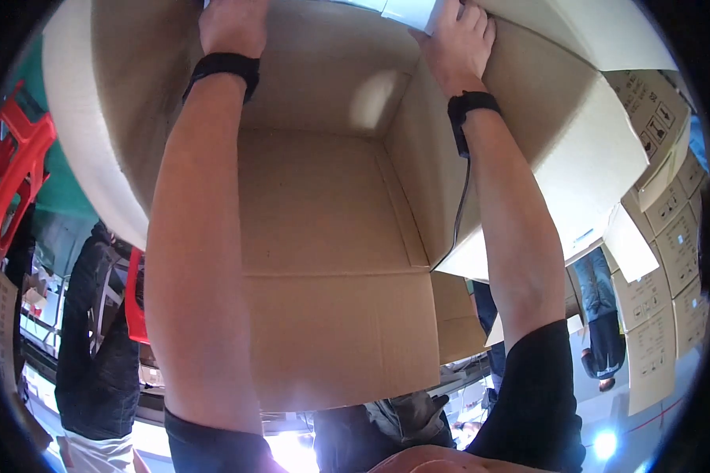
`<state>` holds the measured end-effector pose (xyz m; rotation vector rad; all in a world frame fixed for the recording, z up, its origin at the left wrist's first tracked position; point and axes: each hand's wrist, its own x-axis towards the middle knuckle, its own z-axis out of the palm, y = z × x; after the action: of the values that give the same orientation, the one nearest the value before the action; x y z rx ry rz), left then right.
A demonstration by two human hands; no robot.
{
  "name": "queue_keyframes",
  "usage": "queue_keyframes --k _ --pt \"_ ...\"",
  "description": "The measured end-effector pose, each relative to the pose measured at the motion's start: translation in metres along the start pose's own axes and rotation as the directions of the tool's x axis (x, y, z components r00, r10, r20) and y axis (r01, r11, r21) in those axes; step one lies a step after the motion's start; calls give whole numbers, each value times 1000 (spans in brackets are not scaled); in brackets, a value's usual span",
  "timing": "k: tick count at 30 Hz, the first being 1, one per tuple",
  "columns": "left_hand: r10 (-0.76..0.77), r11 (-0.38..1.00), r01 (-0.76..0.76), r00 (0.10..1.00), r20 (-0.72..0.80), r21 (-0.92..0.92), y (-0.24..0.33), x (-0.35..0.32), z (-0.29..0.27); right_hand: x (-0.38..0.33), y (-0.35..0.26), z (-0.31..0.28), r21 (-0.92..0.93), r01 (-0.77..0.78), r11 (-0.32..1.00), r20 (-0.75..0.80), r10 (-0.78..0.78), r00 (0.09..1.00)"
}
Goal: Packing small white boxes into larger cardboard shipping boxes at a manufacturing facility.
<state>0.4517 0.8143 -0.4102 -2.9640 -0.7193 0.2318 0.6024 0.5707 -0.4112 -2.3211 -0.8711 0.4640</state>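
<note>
A large open cardboard box (315, 205) fills the middle of the view, brown inside, with its bare bottom and inner walls showing. My left hand (233, 27) reaches to the far left part of the box; its fingers are cut off by the upper edge. At the far right corner, my right hand (459, 47) is bent over the box's edge, the thumb pointing left. Beside that thumb shows a white, smooth surface (410, 9), too little of it to name. Each wrist wears a black band, and a thin dark cord hangs from the right one.
Red plastic stools (16, 169) stand at the left by a green surface (63, 181). Stacked printed cartons (663, 276) line the right side. A person in dark trousers (95, 339) is at the left, and another in jeans (596, 280) is farther off at the right.
</note>
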Motion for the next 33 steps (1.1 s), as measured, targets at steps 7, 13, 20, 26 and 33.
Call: queue_keyframes --k 7,13,20,26,33 --pt "-25 935 141 942 334 -326 1 -50 -57 -32 -57 -11 -577 22 816 -167 -145 975" --pt "273 648 125 883 382 -751 -3 -156 -188 -146 -105 -69 -56 -89 994 764 100 638" --pt "-220 782 505 772 596 -366 -50 -408 -321 -246 -182 -166 -255 -32 966 841 238 485" --pt "-679 236 891 437 590 -388 40 -675 -413 -298 -283 -194 -154 182 971 660 -36 750" --pt "-598 -527 808 -132 791 -264 221 -839 -484 -352 -433 -191 -150 477 866 929 -42 368"
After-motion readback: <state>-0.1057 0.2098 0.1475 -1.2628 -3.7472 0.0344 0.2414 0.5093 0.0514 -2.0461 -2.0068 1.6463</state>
